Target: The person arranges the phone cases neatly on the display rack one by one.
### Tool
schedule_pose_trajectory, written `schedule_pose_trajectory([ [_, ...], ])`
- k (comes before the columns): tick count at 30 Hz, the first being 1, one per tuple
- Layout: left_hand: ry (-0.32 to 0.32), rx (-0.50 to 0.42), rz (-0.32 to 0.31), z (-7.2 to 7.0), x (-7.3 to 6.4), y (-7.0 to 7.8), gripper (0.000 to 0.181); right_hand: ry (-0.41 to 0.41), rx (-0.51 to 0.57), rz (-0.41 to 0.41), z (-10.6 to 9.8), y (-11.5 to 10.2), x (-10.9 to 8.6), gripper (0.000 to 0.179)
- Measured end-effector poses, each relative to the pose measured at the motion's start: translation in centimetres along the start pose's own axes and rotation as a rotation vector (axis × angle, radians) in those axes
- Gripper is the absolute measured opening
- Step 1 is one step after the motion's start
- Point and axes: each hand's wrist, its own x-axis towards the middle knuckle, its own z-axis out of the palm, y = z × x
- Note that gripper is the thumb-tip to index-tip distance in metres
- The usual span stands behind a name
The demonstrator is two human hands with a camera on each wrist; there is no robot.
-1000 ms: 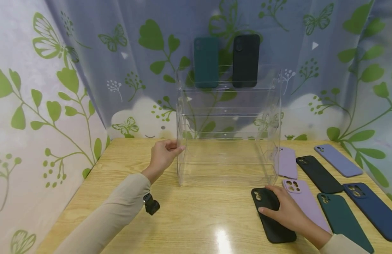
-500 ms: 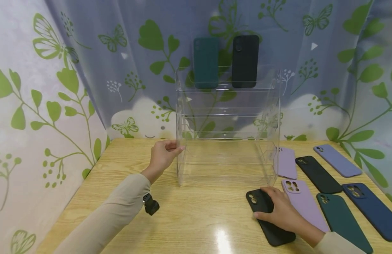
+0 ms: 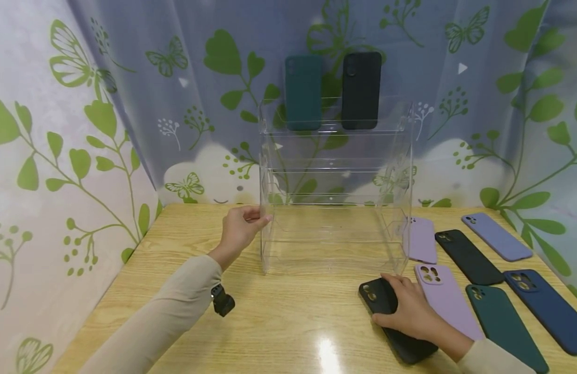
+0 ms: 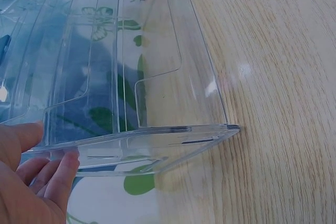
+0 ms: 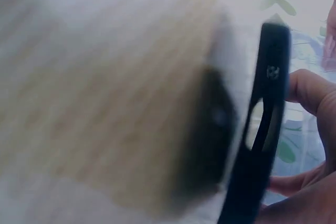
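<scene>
A clear acrylic tiered stand (image 3: 332,241) rises from the table. My left hand (image 3: 241,228) holds the upright edge of its left side panel; the left wrist view shows thumb and fingers (image 4: 63,177) on either side of that panel (image 4: 157,129). Near the stand's front right corner, my right hand (image 3: 407,311) grips a black phone case (image 3: 384,297) across its width, camera cutout toward the stand. Edge-on in the right wrist view, this case (image 5: 252,174) stands close over the blurred tabletop. A teal case (image 3: 303,93) and another black case (image 3: 361,91) stand upright on the top tier.
Several cases lie at the right: a small lilac one (image 3: 421,240), a larger lilac one (image 3: 449,298), a black one (image 3: 470,257), a periwinkle one (image 3: 498,236), a dark green one (image 3: 507,327) and a navy one (image 3: 552,317). A patterned curtain (image 3: 199,156) hangs behind the table.
My right hand has shifted a little to the left with the black phone case. My left hand keeps its place on the stand.
</scene>
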Motion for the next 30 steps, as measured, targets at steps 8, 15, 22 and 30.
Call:
schedule_pose_trajectory([
  [8, 0.004, 0.016, 0.001, 0.0, 0.0, 0.0, 0.040, -0.004, 0.084, -0.029, -2.2, -2.3, 0.2, 0.093],
  [15, 0.000, 0.011, -0.005, 0.1, 0.0, 0.0, 0.041, 0.065, 0.120, -0.092, -3.7, -4.6, 0.8, 0.093],
  [22, -0.005, 0.007, -0.010, 0.1, 0.0, 0.0, 0.041, 0.116, 0.148, -0.093, -4.7, -6.8, 1.9, 0.094],
  [30, 0.000, -0.007, -0.010, 0.0, 0.1, 0.0, 0.034, 0.185, 0.153, -0.102, -5.9, -9.2, 3.5, 0.095],
])
